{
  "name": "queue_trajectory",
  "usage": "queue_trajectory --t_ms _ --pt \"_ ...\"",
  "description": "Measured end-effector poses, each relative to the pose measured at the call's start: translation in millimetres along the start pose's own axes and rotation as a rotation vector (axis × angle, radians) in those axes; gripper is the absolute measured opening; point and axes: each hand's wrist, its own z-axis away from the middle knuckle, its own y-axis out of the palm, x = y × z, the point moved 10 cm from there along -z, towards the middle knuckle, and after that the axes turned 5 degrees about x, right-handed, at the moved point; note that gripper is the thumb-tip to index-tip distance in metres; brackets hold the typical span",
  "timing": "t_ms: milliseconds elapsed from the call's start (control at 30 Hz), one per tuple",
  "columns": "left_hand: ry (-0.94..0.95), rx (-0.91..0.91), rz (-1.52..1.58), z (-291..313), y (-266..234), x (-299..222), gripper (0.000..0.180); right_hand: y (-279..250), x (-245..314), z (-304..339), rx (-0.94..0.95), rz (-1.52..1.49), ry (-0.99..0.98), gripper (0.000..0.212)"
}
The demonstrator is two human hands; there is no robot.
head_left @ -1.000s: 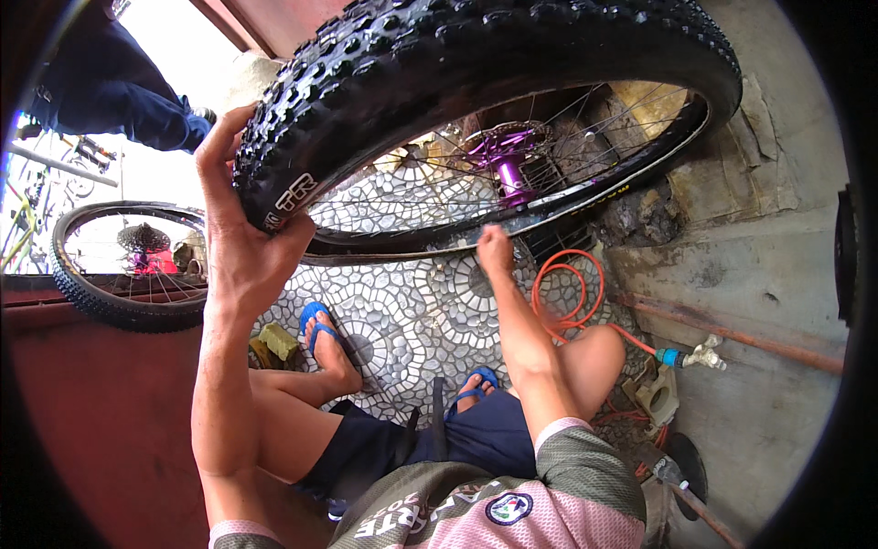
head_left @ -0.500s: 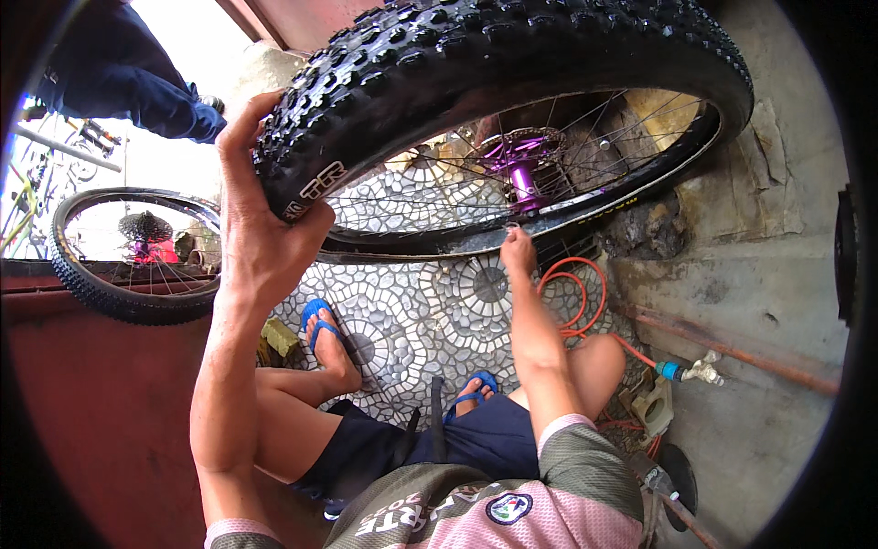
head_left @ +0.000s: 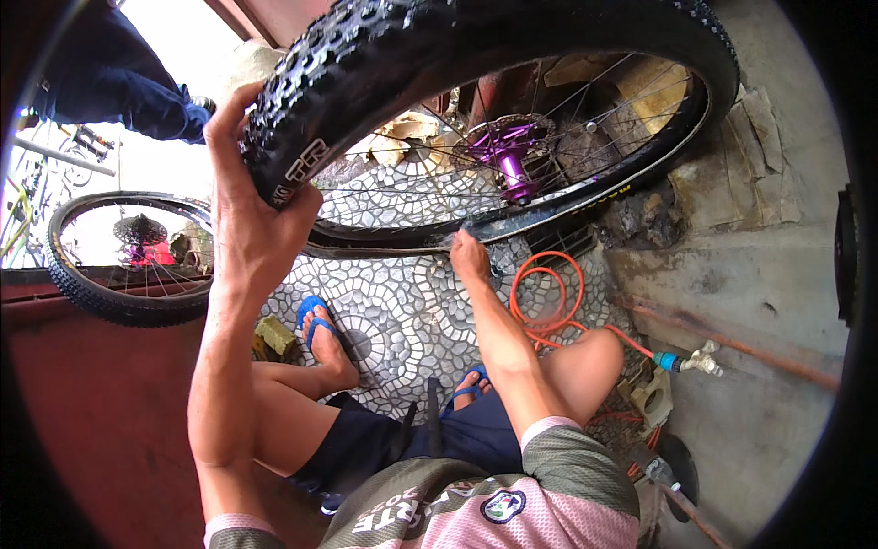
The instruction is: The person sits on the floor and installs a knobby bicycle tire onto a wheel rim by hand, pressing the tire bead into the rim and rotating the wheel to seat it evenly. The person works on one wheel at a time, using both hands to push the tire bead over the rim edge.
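Observation:
A bicycle wheel with a black knobbly tyre [head_left: 402, 91] leans in front of me, its purple hub [head_left: 515, 174] and brake disc showing through the spokes. My left hand [head_left: 261, 210] is wrapped round the tyre at its left side, thumb on the sidewall and fingers over the tread. At the wheel's near lower edge, my right hand [head_left: 471, 259] is closed against the dark band [head_left: 540, 220] there. Its fingertips are pinched together by a small pale spot. Whether they hold anything small is too blurred to tell.
Another bicycle wheel [head_left: 128, 306] rests at the left by a red wall [head_left: 101, 412]. An orange hose [head_left: 578, 284] coils on the pebble-mosaic floor [head_left: 384, 311], with a tap [head_left: 702, 359] at the right. Someone's dark-trousered leg [head_left: 137, 101] is at the upper left.
My right hand has slid left along the wheel's near edge. The wheel and my left hand have shifted slightly left and up in the picture.

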Motion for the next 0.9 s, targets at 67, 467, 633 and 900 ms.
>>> queue_trajectory --t_ms 67,467,633,900 --pt "-0.019 0.007 -0.001 1.6 -3.4 6.5 0.087 -23.2 -12.0 -12.6 -0.021 -0.024 0.062 0.026" --pt "-0.007 0.032 0.000 1.7 0.0 -1.9 0.090 -38.6 -32.3 -6.7 -0.045 0.034 0.214 0.031" --pt "-0.046 0.025 0.044 4.9 -4.1 3.2 0.090 -129.0 -79.6 -37.2 -0.187 0.117 0.262 0.029" --pt "-0.065 0.035 0.028 2.0 -3.1 3.8 0.092 -41.4 -28.5 -15.0 0.031 0.118 0.124 0.032"
